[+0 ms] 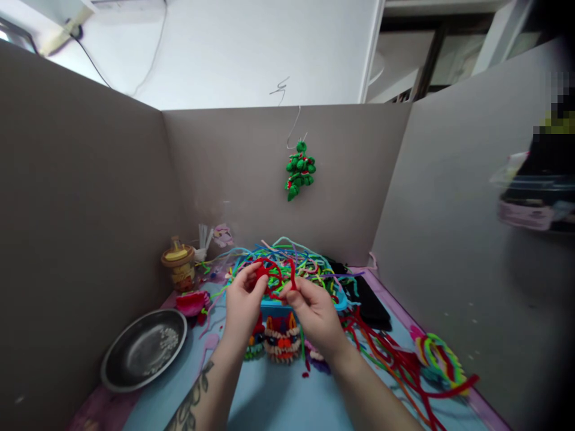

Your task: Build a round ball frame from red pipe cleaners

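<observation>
My left hand and my right hand are raised over the table, both pinched on a red pipe cleaner bent into loops between them. Just below the hands stands a small orange pipe-cleaner figure with dark and white stripes. Behind it a blue tray holds a heap of coloured pipe cleaners.
A metal bowl with small white bits sits at the left. A yellow-topped wooden holder stands behind it. Red pipe cleaners and a coiled bundle lie at the right. A green ornament hangs on the cardboard back wall.
</observation>
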Available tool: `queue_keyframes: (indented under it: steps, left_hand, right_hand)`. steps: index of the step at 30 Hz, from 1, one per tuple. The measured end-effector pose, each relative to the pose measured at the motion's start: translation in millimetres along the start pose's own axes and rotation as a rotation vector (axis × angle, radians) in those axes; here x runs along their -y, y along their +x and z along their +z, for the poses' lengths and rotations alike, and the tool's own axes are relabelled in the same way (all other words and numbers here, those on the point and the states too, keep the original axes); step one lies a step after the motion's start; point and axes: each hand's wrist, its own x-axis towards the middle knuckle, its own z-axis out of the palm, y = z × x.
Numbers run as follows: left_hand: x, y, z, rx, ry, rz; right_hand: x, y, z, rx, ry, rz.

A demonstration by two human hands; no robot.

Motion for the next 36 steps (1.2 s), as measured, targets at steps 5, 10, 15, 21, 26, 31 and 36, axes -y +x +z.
queue_keyframes:
  steps: [5, 10, 15, 21, 26, 31, 36]
  left_hand:
    - [10.1, 4.6, 0.3, -0.019, 0.038, -0.025]
    - [13.2, 8.6, -2.0, -0.017, -0.016, -0.079]
    - [14.0, 9.4, -1.8, 0.014, -0.121, -0.121]
    - [6.1, 2.1, 2.8, 0.069, -0.171, -0.134]
    - [-1.3, -3.1, 6.5, 0.102, -0.165, -0.128]
    - [-5.9, -5.6, 9.7, 0.131, -0.173, -0.119]
    - [-5.3, -9.2, 12.6, 0.138, -0.121, -0.028]
  right_hand:
    - [11.0, -3.2, -7.8, -0.009, 0.247, -0.057]
    - [1.5, -3.6, -13.3, -0.062, 0.238, -0.059]
    - [-31.0, 0.3, -4.0, -0.179, 0.166, -0.035]
    - [-46.6, 7.9, 7.6, -0.269, -0.386, -0.060]
    - [-46.4, 6.2, 7.7, -0.270, -0.423, -0.078]
    - [-44.7, 3.1, 13.3, -0.288, -0.416, -0.091]
    - [-41.1, 0.5, 20.6, -0.352, -0.299, 0.004]
